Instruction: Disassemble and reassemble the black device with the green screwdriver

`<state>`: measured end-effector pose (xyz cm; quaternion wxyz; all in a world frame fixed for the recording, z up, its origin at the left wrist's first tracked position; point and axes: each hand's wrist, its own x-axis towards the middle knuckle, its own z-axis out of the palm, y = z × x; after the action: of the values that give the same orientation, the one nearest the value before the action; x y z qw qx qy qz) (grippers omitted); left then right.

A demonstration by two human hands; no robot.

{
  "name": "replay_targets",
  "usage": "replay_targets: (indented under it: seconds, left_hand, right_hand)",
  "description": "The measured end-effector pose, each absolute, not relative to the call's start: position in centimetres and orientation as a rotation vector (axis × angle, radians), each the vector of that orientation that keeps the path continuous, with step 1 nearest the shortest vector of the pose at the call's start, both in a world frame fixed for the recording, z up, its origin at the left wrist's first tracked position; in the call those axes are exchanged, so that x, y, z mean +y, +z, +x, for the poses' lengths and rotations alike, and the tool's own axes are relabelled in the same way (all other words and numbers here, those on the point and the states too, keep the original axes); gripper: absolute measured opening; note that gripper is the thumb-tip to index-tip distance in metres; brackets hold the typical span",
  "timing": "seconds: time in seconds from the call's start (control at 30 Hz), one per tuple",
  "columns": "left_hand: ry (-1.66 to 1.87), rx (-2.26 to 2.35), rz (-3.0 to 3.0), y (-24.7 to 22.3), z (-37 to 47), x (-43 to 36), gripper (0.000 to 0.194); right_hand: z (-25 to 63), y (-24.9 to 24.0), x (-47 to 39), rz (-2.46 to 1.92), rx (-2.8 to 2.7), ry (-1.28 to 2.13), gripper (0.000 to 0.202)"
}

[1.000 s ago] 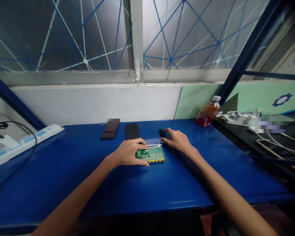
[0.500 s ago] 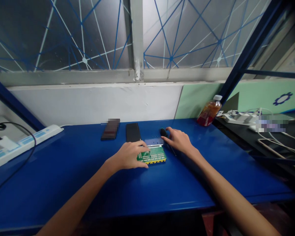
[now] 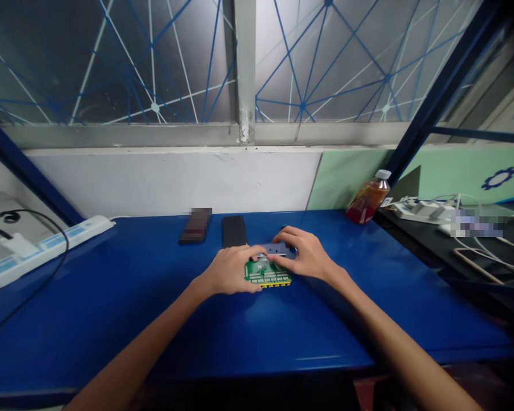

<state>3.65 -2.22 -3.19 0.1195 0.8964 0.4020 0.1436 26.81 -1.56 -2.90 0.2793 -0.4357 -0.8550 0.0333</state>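
Observation:
A green circuit board (image 3: 269,273) with a yellow front edge lies on the blue table. My left hand (image 3: 231,269) grips its left side, fingers over the back and thumb at the front edge. Behind the board is a grey metal plate (image 3: 278,249) with small dark spots. My right hand (image 3: 304,252) reaches over the board's back right, its fingers curled at the plate and board edge; whether they grip either one I cannot make out. The dark screwdriver handle is mostly hidden behind my right hand.
A black flat box (image 3: 235,230) and a dark phone-like object (image 3: 196,226) lie at the back of the blue table (image 3: 154,319). A drink bottle (image 3: 368,198) stands back right. A white power strip (image 3: 47,251) with a black cable lies left; cables and another strip are at right.
My right hand has moved left and nearer, from the screwdriver handle to the board's back edge. My left hand still holds the board. The whole view has shifted slightly.

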Motion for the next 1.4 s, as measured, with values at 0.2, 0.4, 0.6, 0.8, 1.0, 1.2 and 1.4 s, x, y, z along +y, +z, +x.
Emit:
replay_targets:
  seconds: [0.2, 0.4, 0.6, 0.8, 1.0, 1.2, 1.4]
  left_hand:
    - [0.684, 1.203, 2.59, -1.6, 3.0, -2.3, 0.057]
    - [0.782, 1.19, 2.721, -1.3, 2.7, -2.5, 0.05]
    - [0.824, 1.227, 2.767, -0.8, 1.8, -1.9, 0.067]
    - [0.867, 1.237, 2.78, -0.6, 0.6, -1.1, 0.056]
    - [1.165, 1.144, 2.773, -0.8, 1.0, -1.2, 0.047]
    - [1.303, 1.167, 2.641, -0.9, 1.0, -1.3, 0.052]
    - [1.332, 1.195, 2.569, -0.7, 1.3, -1.4, 0.052]
  right_hand:
    - [26.2, -2.7, -2.2, -1.043, -2.411, 0.09, 0.067]
    - [26.3, -2.9, -2.1, -1.103, -2.394, 0.036, 0.06]
    - [26.6, -2.8, -1.9, -1.08, -2.315, 0.028, 0.06]
    - [26.8, -2.6, -2.0, -1.052, -2.255, -0.02, 0.058]
    - [27.2, -2.4, -1.6, -1.038, -2.179, -0.015, 0.062]
    - [28.2, -2.4, -0.9, -1.032, -2.081, 0.065, 0.058]
    - [28.3, -2.7, -0.8, -0.972, -2.079, 0.061, 0.058]
